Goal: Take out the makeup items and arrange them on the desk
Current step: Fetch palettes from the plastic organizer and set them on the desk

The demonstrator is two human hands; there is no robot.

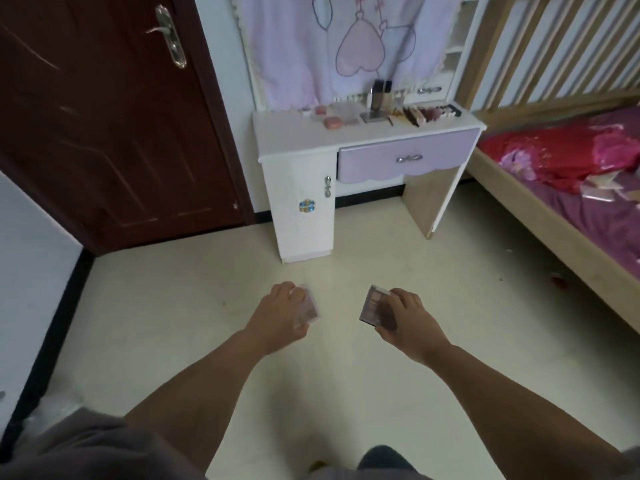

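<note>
My left hand grips a small pinkish eyeshadow palette by its edges. A second, purple-toned eyeshadow palette is held in my right hand. Both hands are stretched out over the floor, well short of the white dressing desk ahead. Along the back of the desk top lie several makeup items: pink compacts, a tall foundation bottle and a row of palettes. More flat makeup packets rest on the purple bed sheet at right.
A dark brown door stands shut at left. The desk has a lilac drawer and a white cupboard door. A wooden bed frame with a red quilt runs along the right. Pale tiled floor lies between me and the desk.
</note>
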